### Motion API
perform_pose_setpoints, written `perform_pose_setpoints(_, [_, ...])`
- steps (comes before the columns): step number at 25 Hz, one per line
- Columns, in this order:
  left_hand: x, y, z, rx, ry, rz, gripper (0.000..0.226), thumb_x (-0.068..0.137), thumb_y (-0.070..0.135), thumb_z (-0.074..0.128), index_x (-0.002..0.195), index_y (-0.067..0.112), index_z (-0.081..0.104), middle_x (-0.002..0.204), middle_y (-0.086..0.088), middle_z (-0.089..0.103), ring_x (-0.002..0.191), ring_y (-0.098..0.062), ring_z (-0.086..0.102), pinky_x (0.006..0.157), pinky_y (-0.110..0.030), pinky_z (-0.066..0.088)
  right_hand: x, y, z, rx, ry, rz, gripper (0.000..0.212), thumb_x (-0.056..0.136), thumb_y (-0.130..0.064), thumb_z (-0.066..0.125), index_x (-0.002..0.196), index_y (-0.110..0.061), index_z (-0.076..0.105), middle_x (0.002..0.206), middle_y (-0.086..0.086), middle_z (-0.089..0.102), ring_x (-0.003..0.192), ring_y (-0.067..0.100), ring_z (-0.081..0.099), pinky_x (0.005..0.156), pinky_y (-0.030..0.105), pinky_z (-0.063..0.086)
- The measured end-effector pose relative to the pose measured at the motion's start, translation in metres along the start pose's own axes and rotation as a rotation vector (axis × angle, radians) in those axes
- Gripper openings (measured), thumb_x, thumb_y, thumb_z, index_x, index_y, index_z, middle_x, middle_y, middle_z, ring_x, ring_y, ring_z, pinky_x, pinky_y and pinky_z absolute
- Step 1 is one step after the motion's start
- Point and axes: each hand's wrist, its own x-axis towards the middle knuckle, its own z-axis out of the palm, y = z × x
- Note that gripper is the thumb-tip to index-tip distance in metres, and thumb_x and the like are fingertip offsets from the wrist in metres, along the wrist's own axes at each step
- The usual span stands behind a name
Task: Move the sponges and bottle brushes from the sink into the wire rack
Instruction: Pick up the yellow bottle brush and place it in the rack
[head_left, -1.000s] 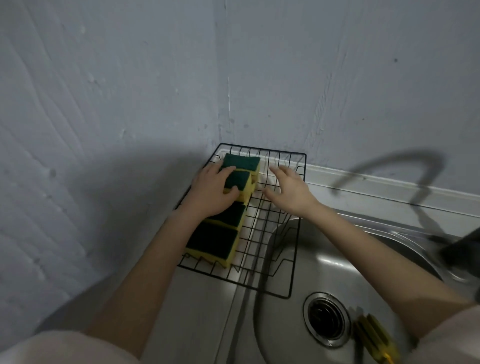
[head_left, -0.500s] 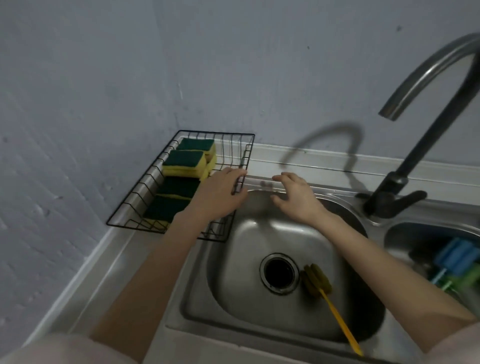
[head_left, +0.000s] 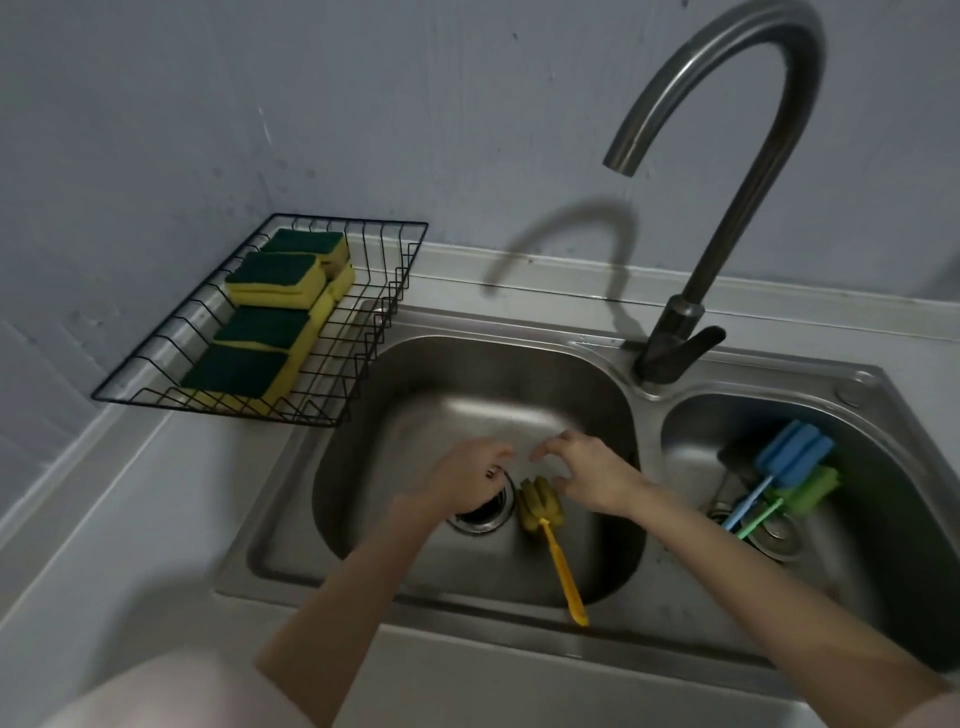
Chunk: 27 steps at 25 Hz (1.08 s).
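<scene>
A black wire rack (head_left: 363, 358) stands on the counter at the left and holds several green-and-yellow sponges (head_left: 275, 278) in a row. In the left sink basin (head_left: 587, 395) a yellow bottle brush (head_left: 543, 514) lies beside the drain, its handle pointing toward me. My left hand (head_left: 467, 480) hovers over the drain and my right hand (head_left: 589, 475) hovers just right of the brush head. Both hands are empty with fingers curled apart. A blue bottle brush (head_left: 789, 457) and a green bottle brush (head_left: 802, 493) lie in the right basin (head_left: 883, 519).
A tall curved faucet (head_left: 727, 171) rises between the two basins, its spout over the left basin's back. Grey walls close the corner behind the rack. Flat steel counter (head_left: 156, 519) runs along the left of the sink.
Both hands left the rack and moved right and toward me, down into the left basin near the yellow brush. The view swung right, bringing the faucet and right basin into sight.
</scene>
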Motion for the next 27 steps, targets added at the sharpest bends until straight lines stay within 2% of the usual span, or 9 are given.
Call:
perform_pose_setpoints(4, [0.006,0.0,0.042,-0.011,-0.162,0.003,0.039,0.084,-0.002,0.041,0.119,0.007,0.054,0.116,-0.023,0.059,0.108,-0.031,0.053,0.082,-0.021,0.035,-0.012,0.021,0.013,0.0,-0.201,-0.152,0.041,0.082,0.002,0.052,0.118,-0.016,0.059,0.131,0.009,0.05,0.121,0.022,0.049,0.105,0.027,0.035])
perform_pose_setpoints(7, [0.01,-0.002,0.058,0.015,-0.26,-0.015,0.038,0.086,-0.001,0.04,0.121,0.008,0.052,0.117,-0.022,0.055,0.108,-0.032,0.051,0.087,-0.025,0.035,-0.014,0.033,0.026,0.004,-0.283,-0.215,0.041,0.082,0.003,0.052,0.116,-0.017,0.06,0.136,0.005,0.041,0.126,0.018,0.043,0.109,0.024,0.03])
perform_pose_setpoints(11, [0.008,-0.009,0.068,0.009,-0.353,-0.025,0.034,0.083,-0.003,0.042,0.109,0.01,0.06,0.105,-0.023,0.061,0.098,-0.033,0.056,0.084,-0.037,0.042,-0.015,0.038,0.044,0.006,-0.299,-0.242,0.034,0.084,-0.006,0.057,0.115,-0.019,0.06,0.133,0.004,0.041,0.119,0.02,0.048,0.105,0.031,0.039])
perform_pose_setpoints(13, [0.007,-0.012,0.073,-0.02,-0.353,-0.031,0.03,0.083,-0.001,0.045,0.106,0.01,0.061,0.104,-0.023,0.062,0.098,-0.032,0.057,0.083,-0.037,0.044,-0.015,0.037,0.048,0.033,-0.258,-0.254,0.029,0.084,-0.01,0.058,0.112,-0.017,0.06,0.131,0.003,0.042,0.116,0.019,0.05,0.1,0.024,0.039])
perform_pose_setpoints(17, [0.012,-0.017,0.077,-0.102,-0.264,-0.047,0.025,0.081,0.01,0.056,0.106,0.009,0.059,0.105,-0.018,0.065,0.099,-0.028,0.06,0.084,-0.034,0.046,-0.016,0.038,0.047,0.107,-0.139,-0.261,0.032,0.086,-0.011,0.056,0.117,-0.016,0.059,0.128,0.006,0.046,0.116,0.017,0.05,0.106,0.024,0.036])
perform_pose_setpoints(20, [0.014,-0.016,0.077,-0.179,-0.124,-0.047,0.019,0.078,0.01,0.06,0.097,0.003,0.059,0.092,-0.015,0.062,0.089,-0.026,0.059,0.079,-0.029,0.046,-0.017,0.038,0.041,0.219,0.02,-0.232,0.029,0.087,-0.01,0.054,0.116,-0.013,0.06,0.116,0.01,0.054,0.106,0.018,0.057,0.1,0.025,0.041])
perform_pose_setpoints(23, [0.015,-0.009,0.072,-0.231,0.063,-0.027,0.02,0.078,0.016,0.064,0.095,0.008,0.061,0.08,-0.002,0.049,0.077,-0.016,0.05,0.062,-0.006,0.035,-0.013,0.034,0.032,0.295,0.196,-0.193,0.022,0.087,-0.01,0.055,0.107,-0.008,0.064,0.103,0.011,0.058,0.095,0.021,0.06,0.087,0.021,0.044])
perform_pose_setpoints(25, [0.018,-0.005,0.063,-0.214,0.146,-0.027,0.026,0.078,0.022,0.064,0.102,0.011,0.062,0.085,-0.007,0.052,0.082,-0.021,0.053,0.064,-0.013,0.034,-0.011,0.028,0.027,0.369,0.267,-0.166,0.02,0.087,-0.01,0.056,0.104,-0.009,0.065,0.098,0.011,0.06,0.09,0.02,0.06,0.079,0.018,0.044])
perform_pose_setpoints(27, [0.019,-0.002,0.053,-0.202,0.203,-0.041,0.029,0.078,0.022,0.063,0.105,0.011,0.061,0.098,-0.015,0.054,0.096,-0.024,0.051,0.077,-0.022,0.034,-0.008,0.021,0.02,0.432,0.318,-0.148,0.021,0.086,-0.011,0.057,0.106,-0.013,0.066,0.098,0.009,0.061,0.084,0.014,0.059,0.075,0.009,0.042])
